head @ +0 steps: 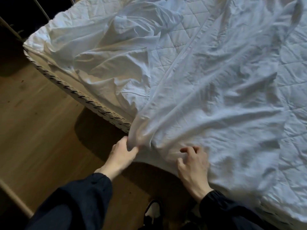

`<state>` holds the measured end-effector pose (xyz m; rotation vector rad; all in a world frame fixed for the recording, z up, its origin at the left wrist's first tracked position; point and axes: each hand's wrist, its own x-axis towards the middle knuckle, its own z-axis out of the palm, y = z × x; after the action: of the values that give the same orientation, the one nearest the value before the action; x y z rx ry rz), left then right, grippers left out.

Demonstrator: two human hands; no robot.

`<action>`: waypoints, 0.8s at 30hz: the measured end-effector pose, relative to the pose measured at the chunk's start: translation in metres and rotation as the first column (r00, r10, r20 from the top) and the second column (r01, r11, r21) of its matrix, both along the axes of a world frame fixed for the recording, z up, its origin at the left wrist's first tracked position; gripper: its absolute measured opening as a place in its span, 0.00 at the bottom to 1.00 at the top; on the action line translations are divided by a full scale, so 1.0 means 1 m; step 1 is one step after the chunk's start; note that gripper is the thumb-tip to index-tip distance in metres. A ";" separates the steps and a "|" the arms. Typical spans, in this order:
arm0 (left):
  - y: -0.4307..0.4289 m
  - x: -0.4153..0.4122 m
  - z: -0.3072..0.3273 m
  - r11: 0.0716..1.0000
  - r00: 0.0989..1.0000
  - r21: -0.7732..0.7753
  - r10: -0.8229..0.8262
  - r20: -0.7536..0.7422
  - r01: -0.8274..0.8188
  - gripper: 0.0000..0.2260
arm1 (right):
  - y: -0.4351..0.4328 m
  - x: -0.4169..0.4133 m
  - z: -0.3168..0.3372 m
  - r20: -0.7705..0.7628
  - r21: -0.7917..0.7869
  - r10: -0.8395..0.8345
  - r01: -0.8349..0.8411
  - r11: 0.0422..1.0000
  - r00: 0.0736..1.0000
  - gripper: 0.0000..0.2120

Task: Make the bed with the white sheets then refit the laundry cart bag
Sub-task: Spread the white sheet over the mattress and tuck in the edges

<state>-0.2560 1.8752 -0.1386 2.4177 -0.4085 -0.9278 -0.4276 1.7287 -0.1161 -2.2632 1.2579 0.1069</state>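
Fingers [124,140] of left hand [120,156] pinch white sheet [199,105]; right hand [193,166], loosely curled, touches it.

Dim room, soft blur, perhaps wide-angle bending

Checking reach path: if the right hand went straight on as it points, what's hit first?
The sheet: the right hand hovers at its near edge, fingers aimed up the bed into its folds. Whether it touches the sheet is unclear.
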 end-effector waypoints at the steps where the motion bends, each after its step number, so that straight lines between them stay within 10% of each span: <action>1: -0.007 -0.003 0.002 0.997 0.999 -0.073 0.027 -0.023 -0.029 0.15 | -0.002 -0.003 0.001 -0.010 -0.016 -0.035 0.035 0.999 0.999 0.14; 16: -0.050 -0.006 0.028 0.885 0.948 -0.378 0.177 -0.266 -0.272 0.14 | -0.051 -0.089 -0.014 0.050 -0.086 -0.722 0.723 0.685 0.690 0.39; 20: -0.060 -0.008 0.036 0.882 0.923 -0.370 0.158 -0.352 -0.292 0.14 | -0.061 -0.110 -0.008 0.065 0.085 -0.898 0.894 0.440 0.436 0.38; 24: -0.066 -0.009 0.045 0.914 0.937 -0.313 0.158 -0.313 -0.259 0.13 | -0.068 -0.126 0.001 0.147 0.326 -0.918 0.859 0.396 0.368 0.27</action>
<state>-0.2654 1.8090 -0.0934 1.9272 -0.1818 -0.9895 -0.5532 1.6612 -0.1146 -1.0569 2.0073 -0.5011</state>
